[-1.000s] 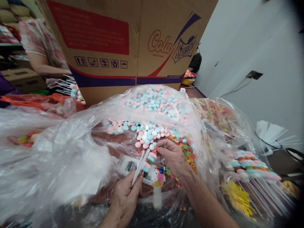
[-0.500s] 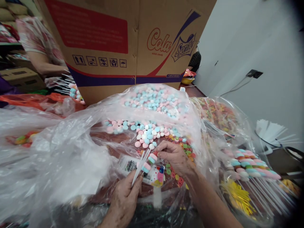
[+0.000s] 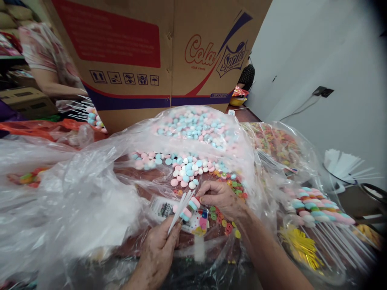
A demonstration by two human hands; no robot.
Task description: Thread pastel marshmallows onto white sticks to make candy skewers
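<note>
My left hand (image 3: pixel 159 245) is closed around several thin white sticks (image 3: pixel 178 215), which point up and to the right. Pink, white and blue marshmallows (image 3: pixel 186 214) sit beside the sticks, apparently threaded on one of them. My right hand (image 3: pixel 219 200) pinches a small red gummy ring (image 3: pixel 198 198) at the upper end of that row, touching the top marshmallow. Just beyond the fingers lie loose round marshmallows (image 3: pixel 187 173), spilling from a clear plastic bag (image 3: pixel 208 151). Coloured gummy rings (image 3: pixel 228 227) are scattered under and beside my right wrist.
A large cardboard box (image 3: pixel 133 48) stands behind the bag. Finished candy skewers (image 3: pixel 320 205) and yellow ties (image 3: pixel 302 247) lie at the right, near a bunch of white sticks (image 3: pixel 341 163). Crumpled plastic (image 3: pixel 87 209) covers the left side. Another person's arm (image 3: pixel 54 86) shows at far left.
My right hand has shifted slightly left and down, bringing the red gummy ring against the end of the marshmallow row. My left hand stays closed on the sticks.
</note>
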